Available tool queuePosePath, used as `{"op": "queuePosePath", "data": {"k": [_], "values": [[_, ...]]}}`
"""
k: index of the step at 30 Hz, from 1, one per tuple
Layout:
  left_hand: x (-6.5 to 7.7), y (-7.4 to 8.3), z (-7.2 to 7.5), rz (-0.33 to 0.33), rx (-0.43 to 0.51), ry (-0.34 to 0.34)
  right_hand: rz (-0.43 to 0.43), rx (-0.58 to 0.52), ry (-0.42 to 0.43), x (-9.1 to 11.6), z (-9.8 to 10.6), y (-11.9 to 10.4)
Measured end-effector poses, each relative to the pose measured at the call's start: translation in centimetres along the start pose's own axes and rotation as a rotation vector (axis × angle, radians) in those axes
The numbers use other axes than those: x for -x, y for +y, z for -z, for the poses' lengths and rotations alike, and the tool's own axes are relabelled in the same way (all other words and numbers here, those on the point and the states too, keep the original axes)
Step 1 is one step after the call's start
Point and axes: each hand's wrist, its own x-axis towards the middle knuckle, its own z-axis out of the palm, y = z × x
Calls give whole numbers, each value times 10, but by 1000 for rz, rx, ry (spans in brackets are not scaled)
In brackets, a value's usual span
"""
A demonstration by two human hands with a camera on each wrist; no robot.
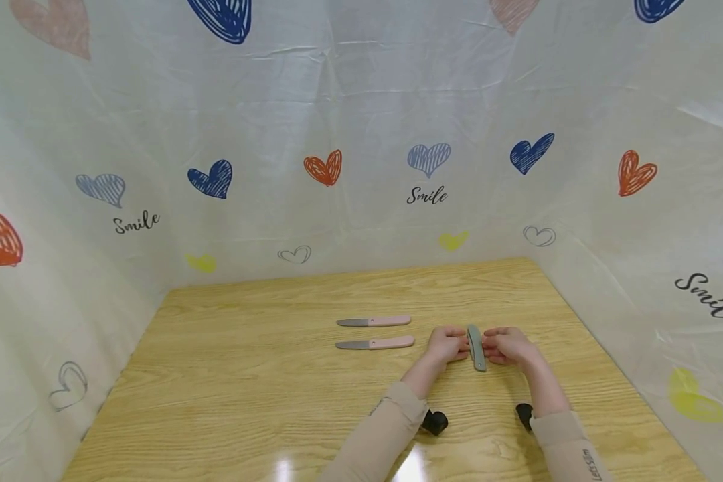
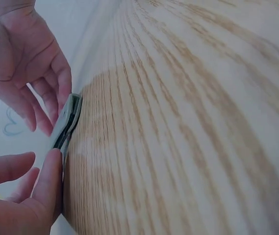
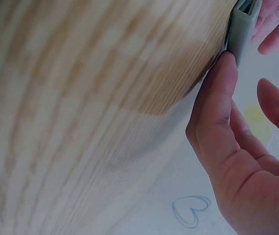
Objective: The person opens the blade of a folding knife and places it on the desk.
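Currently | green folding knife (image 1: 476,349) lies on table (image 1: 247,375) between our 2 hands | left hand (image 1: 448,345), right hand (image 1: 509,345): fingers loosely extended, tips at its sides, no grip around it | we judge it light, stiff, maybe slick, not fragile | we'd pinch both long sides mid-length, clear of the slot
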Motion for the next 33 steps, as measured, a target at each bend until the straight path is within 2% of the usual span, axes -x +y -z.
{"op": "queuePosePath", "data": {"k": [8, 17, 26, 33], "values": [[2, -1, 1, -10, -8, 2, 11, -32, -8, 1, -3, -3], [6, 4, 1, 17, 25, -2, 50, -15, -8, -1, -6, 0], [6, 10, 12, -8, 69, 19, 157, -8, 20, 1, -18, -5], [10, 23, 25, -50, 103, 25, 196, -16, 54, 3, -28, -19]]}}
